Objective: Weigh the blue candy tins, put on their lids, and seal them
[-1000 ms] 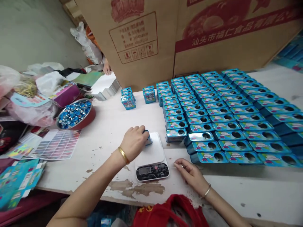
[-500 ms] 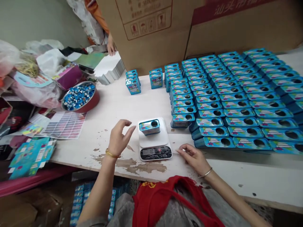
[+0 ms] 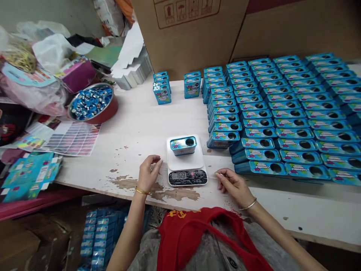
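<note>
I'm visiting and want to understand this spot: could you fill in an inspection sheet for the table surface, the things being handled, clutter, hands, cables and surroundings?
Surface: white table, worn to brown patches near its front edge.
Things handled: one blue tin on a white scale; rows of similar tins to the right.
Clutter: plastic bags, a printed sheet and a reddish bowl of blue pieces, all at left.
Hands: left hand loosely curled beside the scale, nothing seen in it; right hand with fingers bunched, contents unclear.
Cables: nothing seen.
Surroundings: large cardboard box behind the tins.
</note>
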The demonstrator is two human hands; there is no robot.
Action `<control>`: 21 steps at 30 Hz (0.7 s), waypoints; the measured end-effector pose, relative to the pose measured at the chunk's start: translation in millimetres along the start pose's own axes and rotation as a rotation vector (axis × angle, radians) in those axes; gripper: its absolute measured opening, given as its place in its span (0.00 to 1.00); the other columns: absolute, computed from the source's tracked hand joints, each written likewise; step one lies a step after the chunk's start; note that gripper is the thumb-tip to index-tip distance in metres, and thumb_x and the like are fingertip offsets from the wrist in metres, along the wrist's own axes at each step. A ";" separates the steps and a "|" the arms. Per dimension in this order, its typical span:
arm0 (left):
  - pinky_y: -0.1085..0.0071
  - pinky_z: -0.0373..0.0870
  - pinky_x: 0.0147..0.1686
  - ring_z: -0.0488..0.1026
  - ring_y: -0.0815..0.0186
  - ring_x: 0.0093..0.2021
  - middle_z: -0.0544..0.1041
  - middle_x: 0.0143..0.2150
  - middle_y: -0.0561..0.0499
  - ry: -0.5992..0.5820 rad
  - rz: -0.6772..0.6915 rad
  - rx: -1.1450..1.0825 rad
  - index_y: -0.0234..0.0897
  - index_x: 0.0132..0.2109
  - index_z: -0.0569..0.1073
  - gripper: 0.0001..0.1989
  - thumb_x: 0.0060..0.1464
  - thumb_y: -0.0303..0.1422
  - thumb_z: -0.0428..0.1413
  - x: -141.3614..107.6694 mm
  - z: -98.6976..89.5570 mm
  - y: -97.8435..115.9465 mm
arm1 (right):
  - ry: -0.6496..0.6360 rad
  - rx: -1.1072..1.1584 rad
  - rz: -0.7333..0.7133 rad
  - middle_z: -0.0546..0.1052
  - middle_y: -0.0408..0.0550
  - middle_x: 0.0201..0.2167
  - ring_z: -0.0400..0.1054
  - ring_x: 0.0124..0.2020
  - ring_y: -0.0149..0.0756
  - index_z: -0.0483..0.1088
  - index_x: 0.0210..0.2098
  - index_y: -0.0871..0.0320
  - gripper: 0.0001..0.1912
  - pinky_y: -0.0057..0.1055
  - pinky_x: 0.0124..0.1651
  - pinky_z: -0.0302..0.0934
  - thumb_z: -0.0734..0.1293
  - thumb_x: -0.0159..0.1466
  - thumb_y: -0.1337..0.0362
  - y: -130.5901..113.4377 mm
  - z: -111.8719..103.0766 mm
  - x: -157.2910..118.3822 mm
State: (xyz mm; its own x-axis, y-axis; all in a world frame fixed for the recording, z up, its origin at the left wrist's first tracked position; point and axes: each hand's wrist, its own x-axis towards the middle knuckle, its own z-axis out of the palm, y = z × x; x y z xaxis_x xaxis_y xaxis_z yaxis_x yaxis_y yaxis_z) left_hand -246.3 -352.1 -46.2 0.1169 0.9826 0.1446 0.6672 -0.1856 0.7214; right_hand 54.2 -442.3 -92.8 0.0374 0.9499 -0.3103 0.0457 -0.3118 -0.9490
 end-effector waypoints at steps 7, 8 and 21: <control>0.66 0.72 0.45 0.74 0.66 0.43 0.76 0.42 0.47 -0.004 0.170 -0.078 0.37 0.49 0.70 0.16 0.55 0.37 0.58 23.2 5.6 22.0 | 0.152 -0.080 -0.148 0.67 0.40 0.19 0.59 0.19 0.28 0.71 0.29 0.58 0.15 0.26 0.21 0.54 0.66 0.61 0.52 -49.1 13.3 6.4; 0.66 0.72 0.45 0.74 0.66 0.43 0.76 0.42 0.47 -0.006 0.183 -0.079 0.37 0.49 0.70 0.15 0.56 0.37 0.57 25.0 6.5 23.9 | 0.164 -0.105 -0.238 0.68 0.42 0.21 0.61 0.21 0.29 0.72 0.28 0.58 0.14 0.27 0.24 0.56 0.66 0.62 0.54 -64.5 16.7 9.3; 0.66 0.72 0.43 0.73 0.66 0.42 0.76 0.41 0.48 0.066 0.213 -0.016 0.37 0.47 0.71 0.10 0.59 0.34 0.55 18.1 0.2 19.0 | 0.167 -0.393 -0.700 0.66 0.44 0.28 0.61 0.26 0.31 0.76 0.45 0.57 0.13 0.32 0.30 0.58 0.66 0.63 0.60 -146.0 31.9 63.5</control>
State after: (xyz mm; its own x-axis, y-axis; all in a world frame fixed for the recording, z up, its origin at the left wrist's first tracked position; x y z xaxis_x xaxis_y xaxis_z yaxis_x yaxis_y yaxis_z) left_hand -231.3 -337.8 -30.0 0.2053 0.9183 0.3385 0.6204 -0.3896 0.6807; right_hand 18.1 -335.7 24.3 0.0174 0.9214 0.3882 0.4589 0.3376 -0.8218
